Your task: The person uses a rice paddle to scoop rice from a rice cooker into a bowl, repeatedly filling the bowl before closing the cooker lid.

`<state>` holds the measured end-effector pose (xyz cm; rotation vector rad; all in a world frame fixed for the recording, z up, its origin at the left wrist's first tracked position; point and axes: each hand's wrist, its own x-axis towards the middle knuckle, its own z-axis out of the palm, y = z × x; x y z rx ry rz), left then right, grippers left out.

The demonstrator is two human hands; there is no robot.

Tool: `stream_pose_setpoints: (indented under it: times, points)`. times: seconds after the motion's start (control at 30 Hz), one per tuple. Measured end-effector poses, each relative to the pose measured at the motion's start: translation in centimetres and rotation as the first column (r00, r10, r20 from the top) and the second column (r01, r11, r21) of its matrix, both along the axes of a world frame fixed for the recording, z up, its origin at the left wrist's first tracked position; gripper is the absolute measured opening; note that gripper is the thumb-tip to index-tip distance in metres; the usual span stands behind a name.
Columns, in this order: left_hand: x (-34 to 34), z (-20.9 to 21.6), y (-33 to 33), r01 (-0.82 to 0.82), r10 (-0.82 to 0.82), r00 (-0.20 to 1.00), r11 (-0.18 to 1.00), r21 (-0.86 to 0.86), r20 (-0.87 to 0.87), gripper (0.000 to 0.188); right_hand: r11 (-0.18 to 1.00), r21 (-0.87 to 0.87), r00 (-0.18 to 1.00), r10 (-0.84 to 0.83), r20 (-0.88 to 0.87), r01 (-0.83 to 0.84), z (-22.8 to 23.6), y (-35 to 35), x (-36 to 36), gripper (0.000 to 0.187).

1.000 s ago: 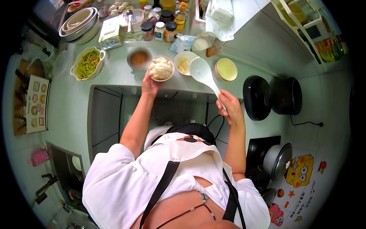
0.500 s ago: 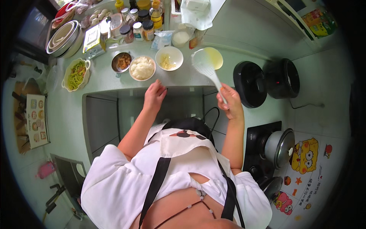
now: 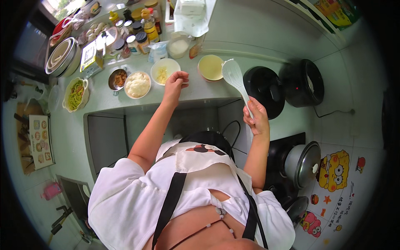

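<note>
A white rice paddle (image 3: 234, 77) with a dimpled blade and a few grains on its tip is in my right hand (image 3: 257, 118), closed round the handle. Its blade is raised between a pale yellow bowl (image 3: 211, 68) and a black round lidded appliance (image 3: 263, 89). Loosely bent and holding nothing visible, my left hand (image 3: 176, 86) is over the counter edge, beside a white bowl (image 3: 172, 62) of chopped pale bits. To its left stand a bowl of white rice (image 3: 137, 85) and a small metal cup of brown food (image 3: 118, 79).
A scalloped dish of green vegetables (image 3: 76, 95) is at the far left. Jars and bottles (image 3: 141, 39) crowd the back. On the right are a black rice cooker (image 3: 301, 83) with a red light and a lidded pot (image 3: 302, 164) on the stove.
My view has shifted to the right. The paddle has gone from over the yellow bowl to its right, with the blade more upright. My left hand has moved up toward the bowl of chopped bits.
</note>
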<state>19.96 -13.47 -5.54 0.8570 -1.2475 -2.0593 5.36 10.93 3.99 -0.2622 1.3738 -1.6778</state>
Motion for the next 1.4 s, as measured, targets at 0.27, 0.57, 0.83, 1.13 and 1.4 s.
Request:
stream_pose_setpoints:
  times: [0.27,0.57,0.83,1.13,1.4]
  points:
    - [-9.4,-6.4,-2.9,0.36,0.205,0.716,0.71,-0.605,0.667,0.049,0.999,0.004,0.998,-0.054,0.03,0.054,-0.4,3.1,-3.3,0.034]
    - [-11.9,-4.3,-3.3,0.52,0.053,0.585,0.741,-0.425,0.809,0.026,0.988,-0.052,0.989,-0.142,0.046,0.144,-2.1,7.1,-7.5,0.033]
    - [-12.5,-0.8,-3.2,0.327,0.017,0.753,0.858,-0.396,0.658,0.039,0.972,-0.182,0.988,-0.139,0.06,0.148,-2.2,10.3,-10.6,0.036]
    - [-15.8,5.5,-0.4,0.242,-0.223,0.938,0.969,-0.043,0.266,0.02,0.896,-0.243,0.926,-0.376,0.033,0.372,-1.9,13.0,-13.7,0.039]
    - [-29.6,4.1,6.4,0.566,-0.524,0.814,0.613,0.551,-0.252,0.038,0.668,-0.018,0.598,-0.677,-0.429,0.744,1.9,16.6,-22.0,0.029]
